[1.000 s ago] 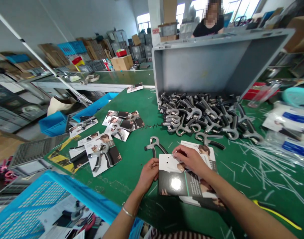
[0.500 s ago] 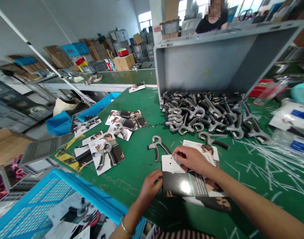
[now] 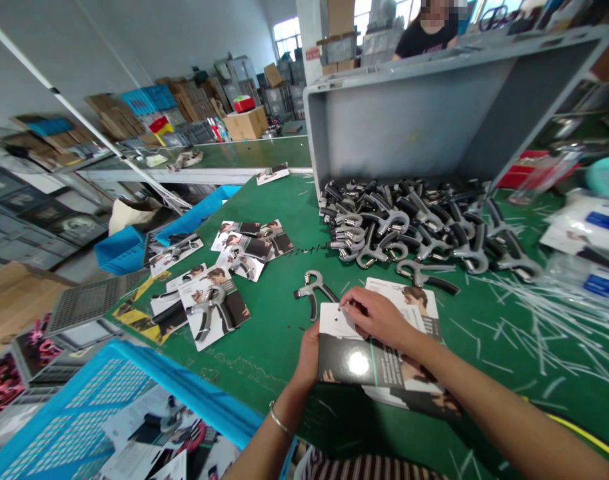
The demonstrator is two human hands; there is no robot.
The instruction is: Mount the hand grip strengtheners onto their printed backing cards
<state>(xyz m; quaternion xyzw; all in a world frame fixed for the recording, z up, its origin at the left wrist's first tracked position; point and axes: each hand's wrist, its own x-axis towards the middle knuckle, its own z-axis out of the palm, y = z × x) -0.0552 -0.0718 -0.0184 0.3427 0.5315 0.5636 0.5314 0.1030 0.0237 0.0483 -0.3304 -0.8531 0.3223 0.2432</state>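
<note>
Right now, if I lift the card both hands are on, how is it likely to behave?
The card is probably fairly stiff: it looks flat, with no clear sag beside the left hand at its left edge. It is likely light for its size, since it looks thin. The bright glare on its dark panel suggests a glossy, perhaps slippery face.

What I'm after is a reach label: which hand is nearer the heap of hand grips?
Right. The right hand is on the near side of the heap, over the printed card; the left hand is farther off, at the card's left edge.
</note>
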